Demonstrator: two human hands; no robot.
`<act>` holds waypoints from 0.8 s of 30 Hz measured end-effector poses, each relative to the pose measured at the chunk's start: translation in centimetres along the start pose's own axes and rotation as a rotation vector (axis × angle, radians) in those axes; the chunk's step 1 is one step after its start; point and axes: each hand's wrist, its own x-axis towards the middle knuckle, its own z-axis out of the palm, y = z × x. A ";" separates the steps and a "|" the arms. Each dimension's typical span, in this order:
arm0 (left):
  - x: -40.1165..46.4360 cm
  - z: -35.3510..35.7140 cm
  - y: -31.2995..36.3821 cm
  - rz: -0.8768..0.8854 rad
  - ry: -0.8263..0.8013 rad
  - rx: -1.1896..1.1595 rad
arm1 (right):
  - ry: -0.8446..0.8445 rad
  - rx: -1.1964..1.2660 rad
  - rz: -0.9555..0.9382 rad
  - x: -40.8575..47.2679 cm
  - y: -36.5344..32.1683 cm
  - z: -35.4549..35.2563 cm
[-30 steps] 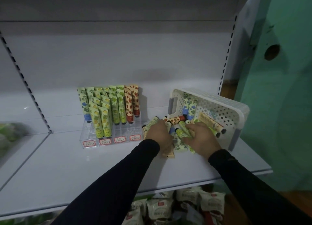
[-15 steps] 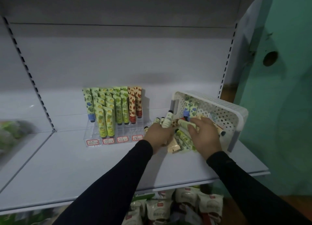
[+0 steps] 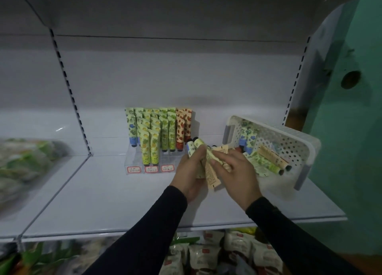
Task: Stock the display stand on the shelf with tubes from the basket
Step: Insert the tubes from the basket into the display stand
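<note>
Left hand (image 3: 189,175) grips several tubes (image 3: 210,171); right hand (image 3: 233,171) pinches them beside the basket (image 3: 306,142).

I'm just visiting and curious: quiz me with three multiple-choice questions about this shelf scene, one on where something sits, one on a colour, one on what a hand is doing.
1. Where is the white basket relative to the display stand?
A. To its right, on the same shelf
B. On the shelf below
C. To its left

2. What colour are the caps of the orange-patterned tubes at the stand's right end?
A. Blue
B. Red
C. White

3. What is the left hand doing?
A. Resting flat on the shelf
B. Gripping a bundle of tubes
C. Reaching into the basket

Answers:
1 A, the basket sits right of the stand.
2 B, their lower ends are red.
3 B, its fingers curl round several tubes, with the right hand touching them.
</note>
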 end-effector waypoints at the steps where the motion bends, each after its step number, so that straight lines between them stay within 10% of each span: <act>1: -0.2 0.1 0.4 0.030 -0.009 0.016 | -0.007 0.010 -0.023 0.0 -0.2 0.0; 14: -0.4 -3.8 1.5 0.266 0.171 0.204 | -0.308 0.000 -0.143 0.2 -0.7 2.1; 24: -1.1 -6.4 2.0 0.433 0.095 0.452 | -0.224 0.363 0.107 4.4 0.1 3.0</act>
